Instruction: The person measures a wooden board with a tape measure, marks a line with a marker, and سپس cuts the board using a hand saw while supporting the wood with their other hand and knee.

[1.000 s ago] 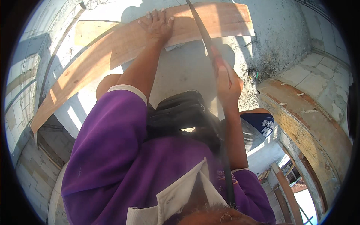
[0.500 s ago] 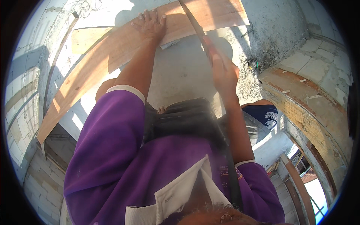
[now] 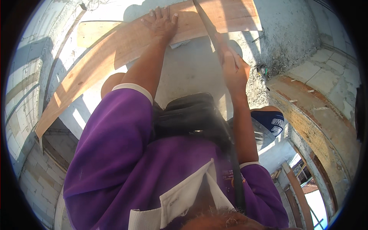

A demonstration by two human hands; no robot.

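Note:
A long, thin plywood board stretches across the far side, curving in the view down to the left. My left hand lies flat on it with the fingers spread. To the right of that hand, a handsaw crosses the board, its blade pointing away from me. My right hand is wrapped round the saw's reddish handle, just nearer than the board's near edge. The blade's far end runs to the top of the picture, and the teeth are too small to make out.
A smaller pale wood piece lies beyond the board on the left. Rough concrete wall rises at the right, with a wooden plank along a ledge. A small green-and-black object sits near my right hand. Block wall stands at left.
The saw and my right hand have moved slightly forward relative to the board. My left hand keeps its place on the board. The whole view has shifted a little.

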